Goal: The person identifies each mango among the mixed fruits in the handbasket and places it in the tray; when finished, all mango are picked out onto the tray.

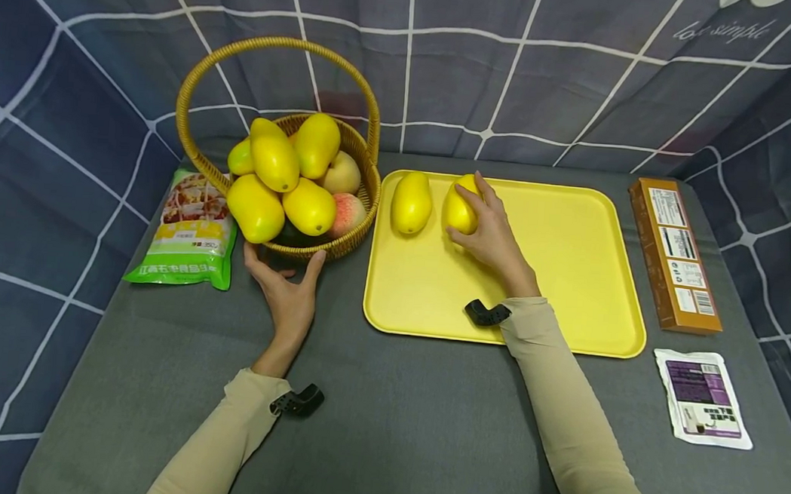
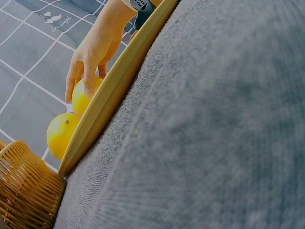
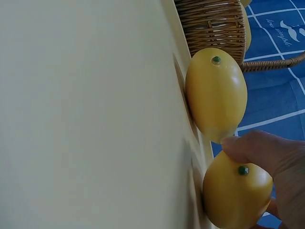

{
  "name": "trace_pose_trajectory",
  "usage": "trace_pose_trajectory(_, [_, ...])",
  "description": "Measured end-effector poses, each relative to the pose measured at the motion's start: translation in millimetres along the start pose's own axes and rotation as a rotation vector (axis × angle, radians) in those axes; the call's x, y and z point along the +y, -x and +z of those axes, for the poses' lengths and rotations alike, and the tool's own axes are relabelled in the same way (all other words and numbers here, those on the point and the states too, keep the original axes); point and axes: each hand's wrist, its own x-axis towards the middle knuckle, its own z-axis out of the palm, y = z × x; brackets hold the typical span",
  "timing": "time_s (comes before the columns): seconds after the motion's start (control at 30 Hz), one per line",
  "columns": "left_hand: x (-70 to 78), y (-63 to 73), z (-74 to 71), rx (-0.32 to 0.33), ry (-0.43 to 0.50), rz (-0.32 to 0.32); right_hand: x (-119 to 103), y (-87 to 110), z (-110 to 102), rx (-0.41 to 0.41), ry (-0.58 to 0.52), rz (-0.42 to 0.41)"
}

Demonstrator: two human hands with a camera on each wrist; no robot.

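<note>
My right hand [image 1: 494, 242] grips a yellow mango [image 1: 460, 208] from above, over the yellow tray [image 1: 571, 273]. In the right wrist view the thumb [image 3: 255, 150] lies over that mango's upper side. A second mango [image 1: 412, 203] lies on the tray to its left. My left hand [image 1: 288, 295] has its thumb and fingers spread against the lower front of a wicker basket [image 1: 362, 234]. Piled in the basket are several mangoes [image 1: 274, 156], a pink peach [image 1: 347, 215] and a pale round fruit [image 1: 341, 174]. The left wrist view does not show the left hand.
A green and yellow food bag [image 1: 188, 238] lies left of the basket, whose tall handle [image 1: 279, 42] arches above the fruit. Right of the tray are a brown box [image 1: 674, 253] and a white and purple pouch [image 1: 702, 398]. Checked cloth walls [image 1: 447, 76] enclose the grey table.
</note>
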Motion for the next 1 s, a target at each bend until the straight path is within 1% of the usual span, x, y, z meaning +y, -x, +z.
trace_pose_trajectory(0.37, [0.7,2.2,-2.6,-0.002,-0.003,-0.005,0,1.5,3,-0.011,0.019,-0.053])
trace_pose_trajectory(0.53, [1.8,1.8,-2.9,-0.010,0.003,-0.010,-5,3.7,1,0.008,0.051,-0.053])
trace_pose_trajectory(0.63, [2.1,1.3,-2.2,-0.014,0.009,-0.006,-10,4.9,-3,0.036,0.057,-0.059])
trace_pose_trajectory(0.73, [2.1,0.6,-1.2,-0.015,0.016,0.004,-19,5.2,-6,0.083,0.045,-0.103])
trace_pose_trajectory(0.83, [2.1,0.0,-0.5,-0.009,0.015,0.010,-34,3.9,-6,0.116,0.017,-0.177])
trace_pose_trajectory(0.9, [1.9,-0.5,-0.6,-0.004,0.014,0.010,-45,2.3,-3,0.116,0.002,-0.224])
trace_pose_trajectory(1.0, [1.8,-0.9,-1.2,0.001,0.005,0.008,-65,0.7,4,0.088,-0.029,-0.271])
